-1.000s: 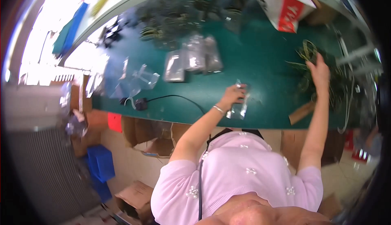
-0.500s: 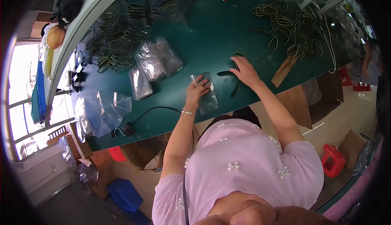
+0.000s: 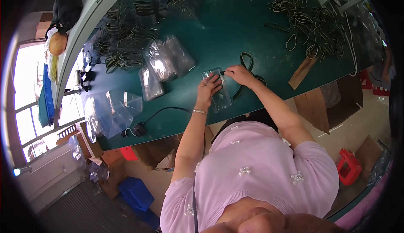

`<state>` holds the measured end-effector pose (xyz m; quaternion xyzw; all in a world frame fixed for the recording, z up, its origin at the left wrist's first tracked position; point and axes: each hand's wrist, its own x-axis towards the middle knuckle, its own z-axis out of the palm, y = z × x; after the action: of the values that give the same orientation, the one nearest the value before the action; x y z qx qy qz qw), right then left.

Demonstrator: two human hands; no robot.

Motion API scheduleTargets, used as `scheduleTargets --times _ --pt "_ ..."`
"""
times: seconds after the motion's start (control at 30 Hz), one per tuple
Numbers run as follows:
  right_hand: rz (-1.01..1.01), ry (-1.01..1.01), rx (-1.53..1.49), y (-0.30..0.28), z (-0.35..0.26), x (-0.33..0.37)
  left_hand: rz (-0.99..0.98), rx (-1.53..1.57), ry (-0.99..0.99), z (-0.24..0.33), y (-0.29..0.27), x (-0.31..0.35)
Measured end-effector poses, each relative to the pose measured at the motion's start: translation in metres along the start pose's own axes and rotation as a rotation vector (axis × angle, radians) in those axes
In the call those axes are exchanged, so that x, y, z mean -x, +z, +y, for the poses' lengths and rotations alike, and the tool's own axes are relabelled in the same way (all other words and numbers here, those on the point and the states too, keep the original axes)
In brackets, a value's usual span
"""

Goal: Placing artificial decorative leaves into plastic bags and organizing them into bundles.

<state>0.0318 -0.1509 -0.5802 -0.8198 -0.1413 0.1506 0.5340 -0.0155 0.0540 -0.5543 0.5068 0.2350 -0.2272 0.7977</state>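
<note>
The clear bag (image 3: 222, 100) lies on the surface (image 3: 223, 33), steadied beneath the spread fingers of the left hand (image 3: 207, 89). The dark strap (image 3: 238, 93) is looped beside it, its end pinched by the right hand (image 3: 239, 74) near the bag's upper edge. Light pressure and a grip close to the tip are advised.
</note>
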Motion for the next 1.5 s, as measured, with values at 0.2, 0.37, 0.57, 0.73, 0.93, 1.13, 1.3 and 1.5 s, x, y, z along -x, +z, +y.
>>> scheduleTargets --times 0.2,0.37,0.57,0.73,0.93,1.13,1.3,1.5 --pt "-0.039 0.212 -0.018 0.012 0.012 -0.007 -0.022 -0.008 -0.003 -0.002 -0.004 -0.003" --pt "0.087 0.284 0.156 0.033 0.005 -0.014 -0.057 -0.115 -0.004 0.000 0.001 -0.006" --pt "0.316 0.303 0.013 0.030 0.008 -0.021 0.068 -0.443 0.008 0.032 0.037 0.029" --pt "0.536 -0.137 0.288 0.027 0.002 -0.007 -0.010 -0.498 0.001 0.002 0.006 0.040" --pt "-0.155 0.017 0.425 0.017 -0.045 0.051 0.017 -0.454 -0.041 -0.005 -0.009 0.036" --pt "-0.201 0.133 0.178 0.020 -0.013 0.045 0.014 -0.418 -0.036 -0.001 -0.009 0.037" --pt "-0.183 0.109 0.200 0.033 -0.007 0.043 0.056 -0.314 -0.077 -0.003 -0.012 0.038" --pt "-0.236 0.152 0.230 0.046 0.007 0.041 0.057 -0.183 -0.085 -0.004 0.001 0.036"
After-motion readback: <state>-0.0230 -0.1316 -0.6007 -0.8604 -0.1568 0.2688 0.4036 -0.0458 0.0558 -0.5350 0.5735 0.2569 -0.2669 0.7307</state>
